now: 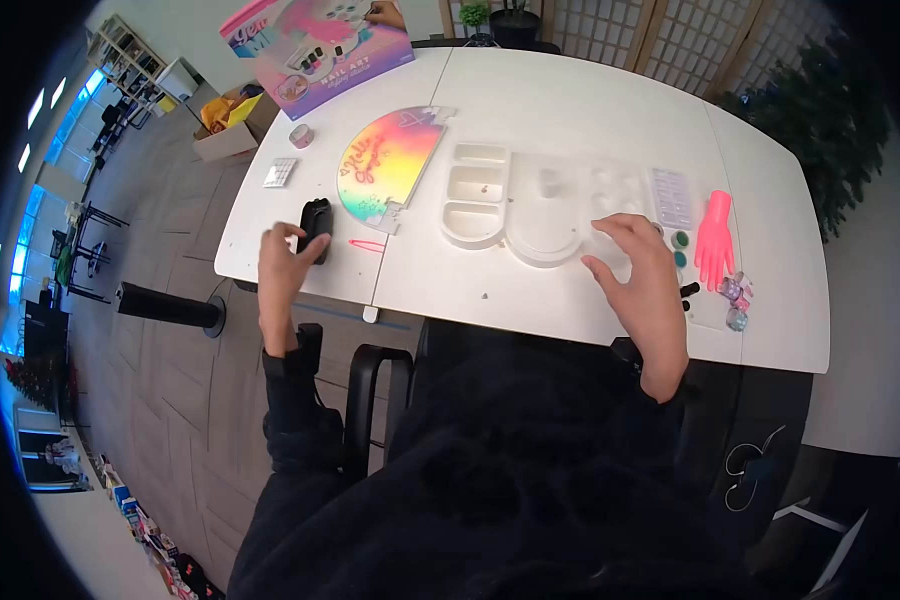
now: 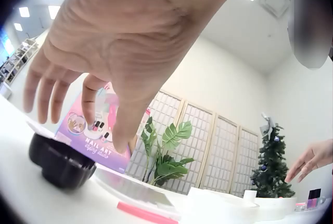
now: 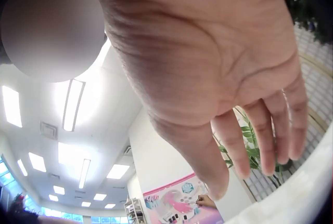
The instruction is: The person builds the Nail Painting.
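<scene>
My left hand [image 1: 282, 270] is at the left of the white table, thumb and fingers spread beside a black oblong plastic piece [image 1: 316, 226]. In the left wrist view, the fingers hang down above and behind the black piece [image 2: 61, 164], with nothing held between them. A thin pink stick [image 1: 367, 245] lies just right of that piece. On the other side, my right hand [image 1: 638, 275] hovers with thumb and fingers apart near a white round-ended base [image 1: 545, 245]. Its palm [image 3: 208, 63] fills much of the right wrist view and holds nothing.
A white three-section tray [image 1: 475, 215] adjoins the base. Behind are a rainbow-coloured panel [image 1: 390, 165] and an upright nail art box [image 1: 320, 50]. To the right lie a pink model hand [image 1: 716, 240], a sheet of nail pieces [image 1: 670, 198], green pots [image 1: 680, 240] and small bottles [image 1: 738, 290].
</scene>
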Demonstrator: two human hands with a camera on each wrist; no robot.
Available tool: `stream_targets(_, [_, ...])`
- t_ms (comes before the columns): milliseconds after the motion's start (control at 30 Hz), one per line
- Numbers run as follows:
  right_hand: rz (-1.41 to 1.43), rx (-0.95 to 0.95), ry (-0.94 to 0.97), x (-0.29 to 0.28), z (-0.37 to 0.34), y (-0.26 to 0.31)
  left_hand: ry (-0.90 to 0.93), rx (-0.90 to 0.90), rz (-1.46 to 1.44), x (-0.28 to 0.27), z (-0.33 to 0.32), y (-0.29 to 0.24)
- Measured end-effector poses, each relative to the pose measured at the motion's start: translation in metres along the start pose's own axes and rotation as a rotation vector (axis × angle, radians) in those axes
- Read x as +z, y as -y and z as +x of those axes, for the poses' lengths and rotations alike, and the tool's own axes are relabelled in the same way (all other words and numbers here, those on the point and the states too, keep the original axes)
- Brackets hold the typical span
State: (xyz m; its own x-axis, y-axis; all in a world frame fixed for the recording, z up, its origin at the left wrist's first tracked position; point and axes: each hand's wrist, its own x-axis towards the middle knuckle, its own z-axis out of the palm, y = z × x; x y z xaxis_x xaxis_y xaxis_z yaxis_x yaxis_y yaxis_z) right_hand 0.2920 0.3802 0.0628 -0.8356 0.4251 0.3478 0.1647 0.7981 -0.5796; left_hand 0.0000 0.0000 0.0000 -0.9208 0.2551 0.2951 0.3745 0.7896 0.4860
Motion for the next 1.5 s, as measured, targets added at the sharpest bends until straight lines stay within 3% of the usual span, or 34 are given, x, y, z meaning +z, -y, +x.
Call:
stream_targets(67, [-0.017, 0.036, 0.029, 0.000, 0.001, 0.000, -0.065, 0.165, -0.037, -0.001, 0.023, -0.003])
stream_targets(167, [-0.041, 0.012, 0.017, 0.016, 0.006, -0.013, 0.061, 0.212, -0.110, 0.005, 0.057, -0.039])
stream_targets(233, [-0.073, 0.024, 0.053, 0.029, 0.014, -0.019, 0.244, 0.296, -0.096, 0.017, 0.082, -0.063])
stream_targets(400, [-0.112, 0.047, 0.040, 0.047, 0.024, -0.020, 0.567, 0.205, 0.263, 0.067, 0.158, -0.103])
stream_targets(500, [-0.155, 0.064, 0.059, 0.043, 0.025, -0.014, 0.669, 0.185, 0.398, 0.117, 0.209, -0.094])
stream_targets(667, [-0.187, 0.059, 0.052, 0.044, 0.020, -0.024, 0.777, 0.113, 0.497, 0.155, 0.231, -0.091])
stream_targets(767, [-0.255, 0.107, 0.192, 0.045, 0.022, -0.029, 0.785, 0.057, 0.523, 0.161, 0.236, -0.074])
stream_targets(833, [-0.201, 0.025, 0.074, 0.049, 0.020, -0.032, 0.781, 0.024, 0.532, 0.161, 0.240, -0.067])
stream_targets(1133, [-0.233, 0.052, -0.001, 0.057, 0.025, -0.037, 0.789, 0.020, 0.457, 0.160, 0.270, -0.067])
stream_targets(1200, [-0.235, 0.045, -0.001, 0.057, 0.024, -0.038, 0.566, 0.064, 0.559, 0.146, 0.256, -0.089])
stream_targets(1233, [-0.236, 0.035, 0.002, 0.057, 0.025, -0.039, 0.563, 0.074, 0.558, 0.133, 0.248, -0.106])
stream_targets(1300, [-0.242, 0.041, 0.005, 0.056, 0.026, -0.041, 0.315, 0.387, 0.570, 0.108, 0.234, -0.140])
stream_targets(1333, [-0.244, 0.040, 0.019, 0.056, 0.025, -0.041, 0.321, 0.395, 0.567, 0.106, 0.237, -0.146])
stream_targets(1400, [-0.286, 0.054, 0.043, 0.055, 0.027, -0.039, 0.344, 0.452, -0.033, 0.104, 0.251, -0.148])
stream_targets(1433, [-0.329, 0.058, 0.065, 0.054, 0.028, -0.039, 0.232, 0.611, -0.116, 0.108, 0.247, -0.158])
stream_targets(1500, [-0.365, 0.035, 0.037, 0.059, 0.027, -0.044, 0.270, 0.654, -0.105, 0.105, 0.247, -0.178])
